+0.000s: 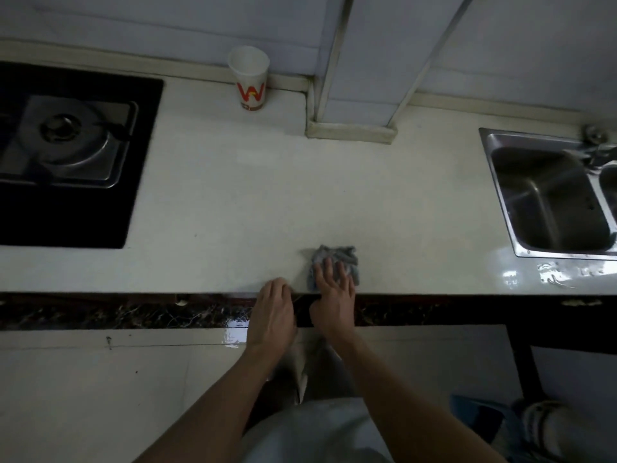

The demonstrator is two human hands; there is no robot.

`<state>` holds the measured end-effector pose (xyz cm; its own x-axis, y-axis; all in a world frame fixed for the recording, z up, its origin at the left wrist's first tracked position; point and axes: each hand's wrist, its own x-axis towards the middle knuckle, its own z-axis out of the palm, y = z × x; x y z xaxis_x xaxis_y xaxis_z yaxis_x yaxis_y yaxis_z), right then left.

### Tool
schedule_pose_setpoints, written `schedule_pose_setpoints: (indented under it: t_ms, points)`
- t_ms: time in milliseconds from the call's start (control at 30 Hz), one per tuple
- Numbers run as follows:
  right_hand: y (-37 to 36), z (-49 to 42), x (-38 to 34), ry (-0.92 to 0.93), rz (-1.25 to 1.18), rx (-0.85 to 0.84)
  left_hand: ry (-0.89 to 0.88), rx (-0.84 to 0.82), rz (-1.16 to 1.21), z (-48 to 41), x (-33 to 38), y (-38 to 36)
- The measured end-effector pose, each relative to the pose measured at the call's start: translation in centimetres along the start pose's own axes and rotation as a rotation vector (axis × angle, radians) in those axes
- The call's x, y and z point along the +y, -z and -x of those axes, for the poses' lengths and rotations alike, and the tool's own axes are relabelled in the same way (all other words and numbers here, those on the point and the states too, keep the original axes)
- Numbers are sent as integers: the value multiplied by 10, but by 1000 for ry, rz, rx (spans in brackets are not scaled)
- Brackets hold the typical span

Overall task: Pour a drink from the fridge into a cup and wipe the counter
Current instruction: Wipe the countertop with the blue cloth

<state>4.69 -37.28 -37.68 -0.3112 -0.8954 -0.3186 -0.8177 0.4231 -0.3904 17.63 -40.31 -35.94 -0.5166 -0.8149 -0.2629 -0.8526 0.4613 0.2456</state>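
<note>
Two hands work at the counter's [267, 195] front edge. My right hand [334, 295] lies flat, fingers spread, pressing down on the gray rag [337, 259], which sits on the counter just at 12 o'clock of my palm. My left hand [275, 309] rests beside it at 9 o'clock, fingers curled over the counter lip, holding nothing. The paper cup [251, 80] with a red W stands upright against the back wall, far off at 11 o'clock. Gas hob [66, 145] at 10 o'clock, steel sink [547, 195] at 2 o'clock.
</note>
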Motion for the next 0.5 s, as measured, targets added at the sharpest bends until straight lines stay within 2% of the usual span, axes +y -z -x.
schedule_pose_setpoints:
  t_ms: [133, 267, 367, 500]
  points:
    - [13, -23, -3, 134, 92, -80, -61, -82, -59, -8, 8, -5]
    - [27, -53, -3, 215, 185, -148, -61, -99, 0, -26, 19, -6]
    - [41, -81, -6, 243, 257, -186, -27, -90, 142, -37, 28, -1]
    - [65, -126, -16, 242, 277, -202, 14, -93, 112, -53, 37, 6]
